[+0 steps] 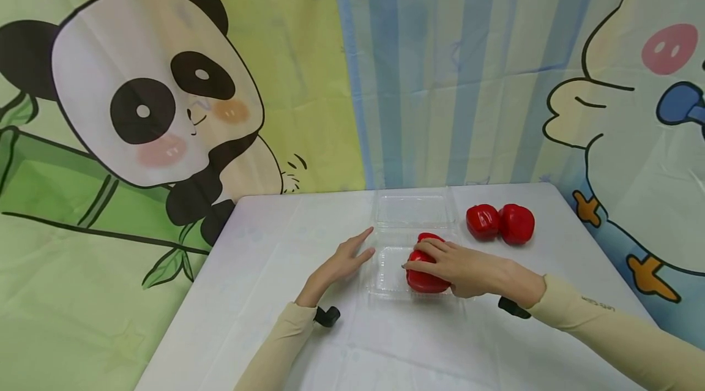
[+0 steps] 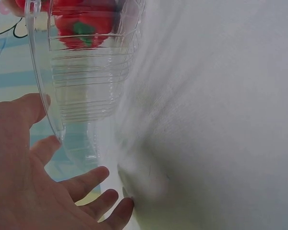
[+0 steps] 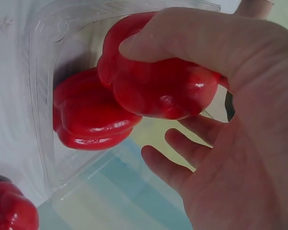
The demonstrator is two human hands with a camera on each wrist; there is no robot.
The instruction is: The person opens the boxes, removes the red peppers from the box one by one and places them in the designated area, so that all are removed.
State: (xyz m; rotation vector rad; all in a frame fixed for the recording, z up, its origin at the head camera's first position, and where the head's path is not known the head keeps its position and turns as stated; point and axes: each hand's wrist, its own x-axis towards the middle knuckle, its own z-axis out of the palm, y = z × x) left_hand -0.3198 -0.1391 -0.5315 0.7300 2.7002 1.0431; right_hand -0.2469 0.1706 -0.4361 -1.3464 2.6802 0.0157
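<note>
My right hand (image 1: 468,265) grips a red bell pepper (image 3: 165,91) above an open clear plastic box (image 1: 390,270). Inside the box, partly under the held one, lies another red bell pepper (image 3: 89,117). A green stem on a pepper shows through the clear wall in the left wrist view. At the left side of the box is my left hand (image 1: 343,262), fingers spread and relaxed, with the thumb and forefinger right at the rim (image 2: 41,91).
The box's clear lid (image 1: 414,210) lies folded back on the far side. Two more red bell peppers (image 1: 483,222) (image 1: 516,224) sit side by side to the right on the white table (image 1: 308,219). Printed cloth (image 1: 292,73) hangs behind the table.
</note>
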